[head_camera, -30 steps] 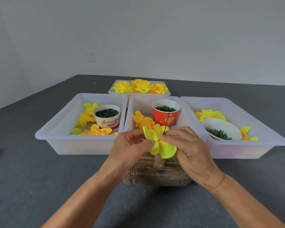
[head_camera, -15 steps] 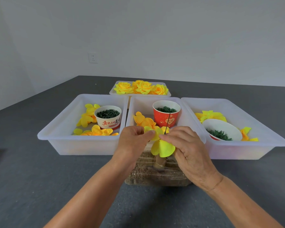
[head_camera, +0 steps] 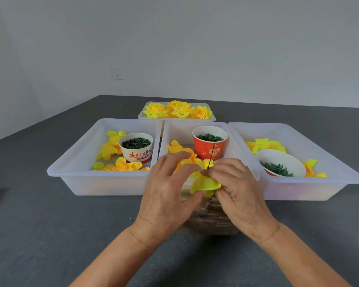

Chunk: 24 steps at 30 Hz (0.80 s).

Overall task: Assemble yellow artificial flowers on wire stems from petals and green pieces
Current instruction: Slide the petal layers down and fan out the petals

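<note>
Your left hand (head_camera: 170, 189) and right hand (head_camera: 234, 189) meet over the near middle of the counter (head_camera: 39, 235), just in front of the middle tray (head_camera: 166, 141). The yellow petal piece (head_camera: 204, 183) sits between them on the thin wire stem (head_camera: 210, 158), which stands up past your fingertips in front of the red cup (head_camera: 209, 145).

Change noted: half a second ago your left fingers were pinched onto the petal's upper edge. Now they are spread and looser, curved round the petal's left side with the thumb under it. Whether they actually pinch the fabric cannot be told. Your right hand remains curled on the piece, thumb and forefinger pinching at the stem where it passes through the petal. The petal has dropped lower and cups downward more than it did.

Judgement: the petal layer appears threaded and is being seated and shaped on the stem. The flower is at an early layer, well short of the finished flowers (head_camera: 178, 110) in the far tray (head_camera: 141, 116).

Supplies:
- Left tray (head_camera: 75, 162): loose petals and a white cup (head_camera: 136, 147) of green pieces.
- Right tray (head_camera: 319, 152): petals and a tilted bowl (head_camera: 282, 162) of green pieces.

A brown block (head_camera: 211, 222) lies beneath your hands; its purpose is unclear.
</note>
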### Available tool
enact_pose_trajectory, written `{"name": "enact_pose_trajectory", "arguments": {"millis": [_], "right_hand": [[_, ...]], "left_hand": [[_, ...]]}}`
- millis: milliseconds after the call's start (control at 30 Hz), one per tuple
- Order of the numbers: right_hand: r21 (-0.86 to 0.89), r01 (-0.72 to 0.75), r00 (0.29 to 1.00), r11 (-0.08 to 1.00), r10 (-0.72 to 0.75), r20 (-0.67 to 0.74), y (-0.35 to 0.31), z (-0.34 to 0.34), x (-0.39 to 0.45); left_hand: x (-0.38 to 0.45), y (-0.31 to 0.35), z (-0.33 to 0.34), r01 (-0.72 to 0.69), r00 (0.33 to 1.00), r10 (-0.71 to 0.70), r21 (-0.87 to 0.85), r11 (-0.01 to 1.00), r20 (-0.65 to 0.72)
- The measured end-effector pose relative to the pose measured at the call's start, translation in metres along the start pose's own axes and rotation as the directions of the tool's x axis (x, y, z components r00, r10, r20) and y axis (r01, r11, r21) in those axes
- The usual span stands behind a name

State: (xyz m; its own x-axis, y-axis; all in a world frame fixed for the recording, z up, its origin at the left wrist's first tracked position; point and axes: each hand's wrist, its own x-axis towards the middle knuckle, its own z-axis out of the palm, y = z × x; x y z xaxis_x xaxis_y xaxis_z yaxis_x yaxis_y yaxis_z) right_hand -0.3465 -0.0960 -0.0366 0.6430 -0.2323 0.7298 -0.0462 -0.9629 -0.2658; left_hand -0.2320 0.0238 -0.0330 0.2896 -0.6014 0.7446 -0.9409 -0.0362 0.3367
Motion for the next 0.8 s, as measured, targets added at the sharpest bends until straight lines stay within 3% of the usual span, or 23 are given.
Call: {"name": "enact_pose_trajectory", "arguments": {"millis": [167,300,533,800], "right_hand": [[0.034,-0.123,0.992,0.992,0.123,-0.02,0.0,-0.001,-0.001],[0.115,-0.127,0.988,0.985,0.135,-0.069,0.002,-0.001,0.0],[-0.03,0.017,0.998,0.999,-0.019,-0.063,0.004,-0.002,0.0],[-0.161,0.137,0.983,0.977,-0.154,-0.099,0.005,-0.003,0.0]], "left_hand": [[0.006,-0.009,0.001,-0.187,0.978,0.192,0.061,0.98,-0.085],[0.011,-0.014,-0.001,-0.345,0.935,0.353,0.146,0.927,-0.037],[0.017,-0.016,0.003,-0.363,0.931,0.357,0.095,0.927,0.071],[0.022,-0.016,0.007,-0.453,0.891,0.448,0.096,0.886,0.068]]}}
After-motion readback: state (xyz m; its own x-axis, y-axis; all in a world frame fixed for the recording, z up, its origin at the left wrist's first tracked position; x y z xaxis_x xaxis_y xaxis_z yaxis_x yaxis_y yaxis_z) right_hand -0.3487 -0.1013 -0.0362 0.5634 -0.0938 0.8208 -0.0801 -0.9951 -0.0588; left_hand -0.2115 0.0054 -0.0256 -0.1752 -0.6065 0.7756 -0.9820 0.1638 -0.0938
